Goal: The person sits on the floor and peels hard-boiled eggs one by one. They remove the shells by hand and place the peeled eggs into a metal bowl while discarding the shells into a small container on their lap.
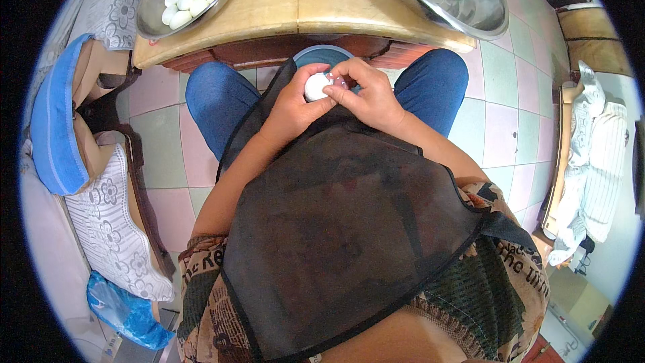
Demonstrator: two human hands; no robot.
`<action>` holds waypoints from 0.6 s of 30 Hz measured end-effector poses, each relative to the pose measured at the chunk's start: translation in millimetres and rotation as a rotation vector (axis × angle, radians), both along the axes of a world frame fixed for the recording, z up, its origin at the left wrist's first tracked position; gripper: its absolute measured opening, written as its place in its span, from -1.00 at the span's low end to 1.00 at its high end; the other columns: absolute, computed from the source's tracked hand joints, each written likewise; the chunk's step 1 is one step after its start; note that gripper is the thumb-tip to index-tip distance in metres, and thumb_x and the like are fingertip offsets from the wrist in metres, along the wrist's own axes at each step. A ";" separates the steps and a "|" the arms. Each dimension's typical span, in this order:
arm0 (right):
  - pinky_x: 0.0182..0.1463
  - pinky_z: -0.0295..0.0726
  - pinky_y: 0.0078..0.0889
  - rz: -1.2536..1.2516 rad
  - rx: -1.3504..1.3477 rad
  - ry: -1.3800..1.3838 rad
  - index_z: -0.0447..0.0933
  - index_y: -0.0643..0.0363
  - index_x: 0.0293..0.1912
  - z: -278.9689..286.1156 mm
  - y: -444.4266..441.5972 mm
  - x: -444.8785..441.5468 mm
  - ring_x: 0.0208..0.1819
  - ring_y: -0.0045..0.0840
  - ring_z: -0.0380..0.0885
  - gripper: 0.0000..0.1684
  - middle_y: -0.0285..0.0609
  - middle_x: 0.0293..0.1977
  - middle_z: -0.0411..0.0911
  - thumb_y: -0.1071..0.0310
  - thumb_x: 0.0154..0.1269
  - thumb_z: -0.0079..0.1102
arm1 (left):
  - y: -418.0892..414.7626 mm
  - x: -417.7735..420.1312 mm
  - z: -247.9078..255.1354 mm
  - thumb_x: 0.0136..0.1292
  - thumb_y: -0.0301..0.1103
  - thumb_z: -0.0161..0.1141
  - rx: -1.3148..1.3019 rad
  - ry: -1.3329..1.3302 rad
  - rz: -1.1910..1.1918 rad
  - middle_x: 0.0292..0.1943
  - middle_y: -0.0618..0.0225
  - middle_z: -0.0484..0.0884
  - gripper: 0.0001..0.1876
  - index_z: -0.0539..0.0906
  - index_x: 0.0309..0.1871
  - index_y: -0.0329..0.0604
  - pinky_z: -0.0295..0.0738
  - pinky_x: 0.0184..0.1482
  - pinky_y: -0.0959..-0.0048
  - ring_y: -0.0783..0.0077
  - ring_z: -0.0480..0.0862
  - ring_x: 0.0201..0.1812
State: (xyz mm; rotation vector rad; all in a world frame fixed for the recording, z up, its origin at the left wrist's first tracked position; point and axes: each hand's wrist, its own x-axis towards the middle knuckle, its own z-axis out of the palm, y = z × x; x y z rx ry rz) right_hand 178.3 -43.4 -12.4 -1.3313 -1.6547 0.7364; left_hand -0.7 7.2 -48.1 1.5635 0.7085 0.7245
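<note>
A white egg (pixel 316 87) rests in my left hand (pixel 297 98), whose fingers and thumb curl around it. My right hand (pixel 368 92) presses its thumb and bent fingertips to the egg's right side. Small white bits that look like eggshell show between the two hands. Below them, between my knees, is a blue-grey round tub (pixel 325 54), mostly hidden by the hands and a dark sheer apron (pixel 342 227).
A wooden table (pixel 297 0) stands ahead. On it, a left steel bowl (pixel 148 12) and a right steel bowl (pixel 484 10) each hold several white eggs. To my left is seating with a flowered cover (pixel 108 232) and a blue cloth (pixel 55 116); a cloth-covered seat (pixel 599 161) stands right.
</note>
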 end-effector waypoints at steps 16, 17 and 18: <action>-0.24 0.56 -0.38 -0.077 0.089 0.037 0.59 0.26 -0.15 -9.3 3.3 3.5 -0.34 -0.37 0.59 -0.80 -0.09 -0.36 0.57 0.42 0.21 0.28 | 2.3 -5.3 2.9 0.17 -0.43 0.32 -0.036 0.039 -0.066 0.03 0.24 0.55 -0.40 0.36 0.27 -0.23 0.42 0.12 0.45 0.42 0.55 0.05; -0.23 0.56 -0.36 -0.037 0.098 0.018 0.59 0.25 -0.14 -6.3 2.4 3.6 -0.32 -0.34 0.59 -0.78 -0.08 -0.34 0.57 0.41 0.21 0.29 | 1.5 -4.1 3.3 0.15 -0.39 0.34 0.008 0.034 -0.053 0.03 0.21 0.56 -0.39 0.37 0.27 -0.22 0.44 0.11 0.43 0.40 0.56 0.04; -0.21 0.56 -0.34 0.006 0.106 0.001 0.59 0.25 -0.13 0.1 1.6 3.1 -0.29 -0.32 0.59 -0.77 -0.07 -0.32 0.57 0.41 0.20 0.29 | 0.7 -3.3 3.3 0.14 -0.36 0.36 0.051 0.029 -0.037 0.02 0.17 0.58 -0.38 0.37 0.27 -0.20 0.46 0.09 0.42 0.38 0.58 0.03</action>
